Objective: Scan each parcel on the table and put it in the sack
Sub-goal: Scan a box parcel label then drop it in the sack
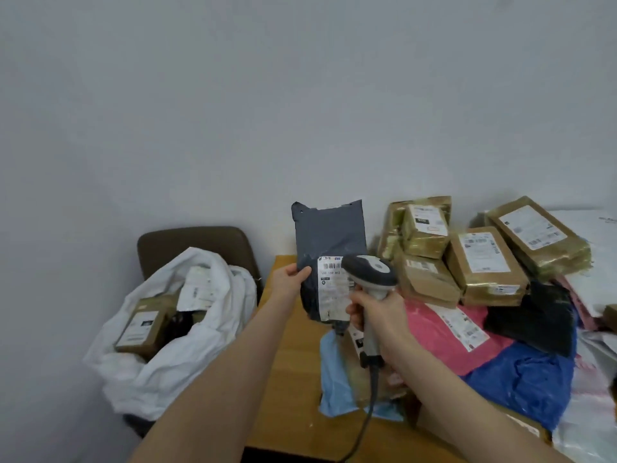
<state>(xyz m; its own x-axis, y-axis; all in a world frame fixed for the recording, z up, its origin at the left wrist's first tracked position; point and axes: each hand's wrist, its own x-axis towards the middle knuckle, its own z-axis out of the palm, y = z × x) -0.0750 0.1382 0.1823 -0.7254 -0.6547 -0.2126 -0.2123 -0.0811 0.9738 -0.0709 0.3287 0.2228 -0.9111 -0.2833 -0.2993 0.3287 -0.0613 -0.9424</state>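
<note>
Aloft, left fingers [301, 274] pinch the grey parcel [329, 235]; right fingers [356, 311] grip a scanner [370, 271], perhaps touching it.

Plain pale grey wall [300, 95], even soft light. Brown chair [200, 238] at wall, possibly padded. Wooden table [290, 379] beside it.

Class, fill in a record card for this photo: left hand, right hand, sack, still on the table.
Left hand: grips the dark grey parcel by its edge, held upright
Right hand: grips the scanner, its head close to the parcel's label
Sack: white, open, on a chair left of the table, a brown box inside
Still on table: brown boxes, pink mailer, blue bag
</note>
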